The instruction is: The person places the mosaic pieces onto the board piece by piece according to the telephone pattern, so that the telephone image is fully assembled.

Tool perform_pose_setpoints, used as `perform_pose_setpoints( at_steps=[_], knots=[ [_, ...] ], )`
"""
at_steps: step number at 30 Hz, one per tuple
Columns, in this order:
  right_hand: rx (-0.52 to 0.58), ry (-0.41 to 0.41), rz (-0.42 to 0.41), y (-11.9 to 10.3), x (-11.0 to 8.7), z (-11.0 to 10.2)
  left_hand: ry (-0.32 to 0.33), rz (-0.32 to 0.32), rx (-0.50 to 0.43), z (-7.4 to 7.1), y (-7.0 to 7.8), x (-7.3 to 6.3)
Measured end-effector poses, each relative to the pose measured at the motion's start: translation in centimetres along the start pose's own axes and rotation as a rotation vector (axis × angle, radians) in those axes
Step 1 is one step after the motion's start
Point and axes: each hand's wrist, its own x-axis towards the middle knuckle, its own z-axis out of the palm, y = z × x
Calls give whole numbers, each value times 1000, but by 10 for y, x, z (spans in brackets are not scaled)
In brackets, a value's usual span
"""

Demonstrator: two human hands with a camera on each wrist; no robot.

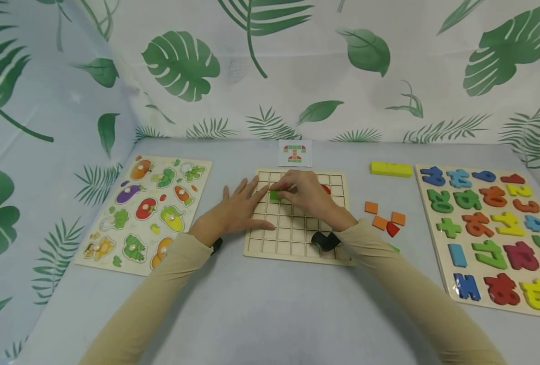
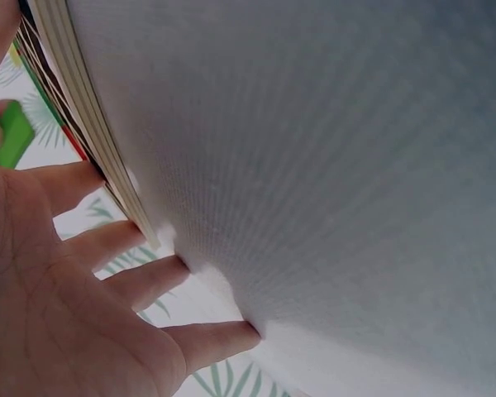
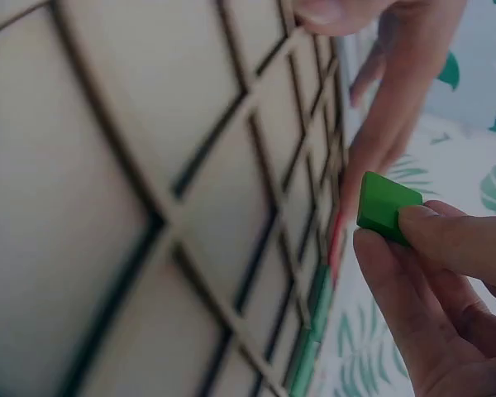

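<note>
My right hand (image 1: 303, 192) pinches a small green square tile (image 3: 384, 203) between thumb and fingertips, above the upper left of a wooden grid board (image 1: 292, 257). My left hand (image 1: 233, 210) lies with fingers spread at the board's left side, thumb over the grid; in the left wrist view its fingertips (image 2: 124, 236) touch the board's edge and the tablecloth. On the board, a red piece (image 1: 326, 189) shows just right of my right hand. The right wrist view shows green pieces (image 3: 318, 306) and a red piece (image 3: 336, 240) set along the far row.
Behind the board lies a pattern card (image 1: 294, 153). To the right are several orange tiles (image 1: 371, 207), a red curved piece (image 1: 392, 229) and a yellow block (image 1: 390, 169). A vegetable puzzle (image 1: 144, 203) lies left, a number puzzle (image 1: 489, 238) far right.
</note>
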Motion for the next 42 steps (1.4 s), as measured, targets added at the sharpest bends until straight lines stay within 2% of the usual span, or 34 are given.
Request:
perform_pose_setpoints(
  at_steps=[5, 15, 22, 33, 42],
  knots=[
    [10, -15, 11, 7, 1, 6, 1, 0, -9, 0, -1, 0],
    [-49, -44, 32, 7, 5, 10, 9, 6, -8, 1, -1, 0],
    [-99, -48, 19, 7, 6, 10, 7, 0, -3, 1, -1, 0],
    [-176, -100, -18, 3, 11, 11, 9, -2, 3, 1, -1, -1],
    [-238, -113, 42, -1, 12, 13, -1, 0, -1, 0, 0, 0]
  ],
)
